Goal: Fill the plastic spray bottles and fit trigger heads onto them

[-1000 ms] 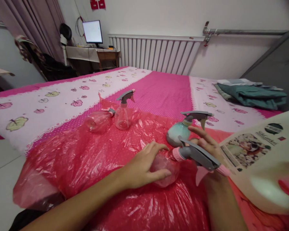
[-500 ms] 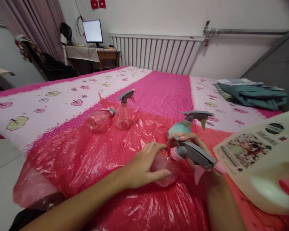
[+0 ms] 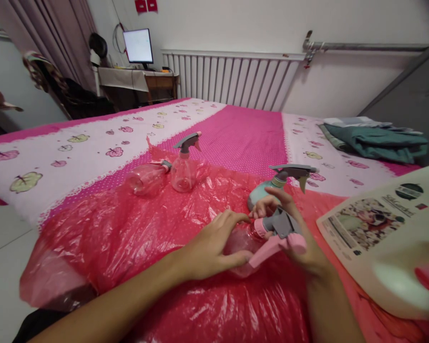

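Left hand (image 3: 216, 247) is gripping the bottle (image 3: 240, 241), right hand (image 3: 307, 245) is grasping the spray head (image 3: 284, 222), so twisting dead straight is probably working best.

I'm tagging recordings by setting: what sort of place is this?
Likely a bedroom: a wide bed under a patterned sheet, a desk with a monitor beyond it, and a curtain at upper left.

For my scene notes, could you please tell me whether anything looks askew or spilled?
One clear spray bottle lies on its side on the red plastic, odd beside its upright neighbour; no spill is visible.
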### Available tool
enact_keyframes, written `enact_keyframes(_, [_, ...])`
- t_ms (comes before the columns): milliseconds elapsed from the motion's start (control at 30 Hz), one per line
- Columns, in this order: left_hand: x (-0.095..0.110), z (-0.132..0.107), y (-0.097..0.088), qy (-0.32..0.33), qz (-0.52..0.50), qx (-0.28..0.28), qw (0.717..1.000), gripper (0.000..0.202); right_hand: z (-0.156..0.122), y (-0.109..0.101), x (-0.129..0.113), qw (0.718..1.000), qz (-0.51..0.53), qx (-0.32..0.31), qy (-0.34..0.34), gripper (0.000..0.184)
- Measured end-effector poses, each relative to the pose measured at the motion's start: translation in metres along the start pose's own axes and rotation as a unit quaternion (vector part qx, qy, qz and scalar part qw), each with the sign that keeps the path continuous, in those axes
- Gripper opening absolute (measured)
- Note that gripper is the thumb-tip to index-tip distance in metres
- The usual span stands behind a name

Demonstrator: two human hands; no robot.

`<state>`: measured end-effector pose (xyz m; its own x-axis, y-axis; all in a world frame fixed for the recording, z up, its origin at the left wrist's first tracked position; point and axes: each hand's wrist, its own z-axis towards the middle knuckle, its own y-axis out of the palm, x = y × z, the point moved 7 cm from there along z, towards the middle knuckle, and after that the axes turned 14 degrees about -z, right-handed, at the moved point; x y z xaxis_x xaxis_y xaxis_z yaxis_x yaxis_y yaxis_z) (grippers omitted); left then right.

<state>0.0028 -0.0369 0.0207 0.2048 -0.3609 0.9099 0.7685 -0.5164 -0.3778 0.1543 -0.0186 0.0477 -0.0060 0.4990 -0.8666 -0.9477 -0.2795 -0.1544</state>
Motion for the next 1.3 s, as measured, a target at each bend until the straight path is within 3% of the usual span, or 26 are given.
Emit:
enact_keyframes(100, [-0.001, 0.000, 0.000, -0.001, 0.000, -0.001, 1.000, 0.057, 0.003, 0.002, 0.002, 1.000, -0.007, 0.003, 0.008, 0.068])
enact_keyframes(333, [0.000, 0.001, 0.000, -0.001, -0.003, 0.001, 1.000, 0.057, 0.002, 0.004, 0.005, 0.999, -0.027, -0.003, 0.020, 0.049])
enact_keyframes(567, [0.000, 0.000, -0.001, 0.000, 0.003, 0.007, 1.000, 0.055, 0.004, -0.004, 0.007, 0.995, -0.016, 0.092, 0.034, 0.063])
enact_keyframes(733, [0.003, 0.000, -0.001, 0.006, 0.007, 0.004, 1.000, 0.056, 0.002, -0.011, 0.007, 0.991, -0.033, 0.126, 0.015, 0.046])
enact_keyframes(867, [0.003, 0.000, -0.001, 0.007, 0.007, 0.005, 1.000, 0.054, -0.002, -0.009, 0.008, 0.994, -0.070, 0.082, 0.021, 0.035])
enact_keyframes(1033, [0.004, 0.000, -0.001, 0.013, 0.009, 0.006, 1.000, 0.054, -0.003, -0.003, 0.007, 0.990, -0.142, 0.000, -0.014, 0.057])
enact_keyframes(1133, [0.004, 0.000, -0.001, 0.016, 0.010, 0.005, 1.000, 0.059, -0.003, 0.002, 0.004, 0.990, -0.128, -0.035, -0.036, 0.059])
enact_keyframes(1300, [0.003, 0.000, -0.001, 0.013, 0.015, 0.006, 1.000, 0.060, -0.004, 0.001, 0.002, 0.994, -0.097, -0.047, 0.003, 0.060])
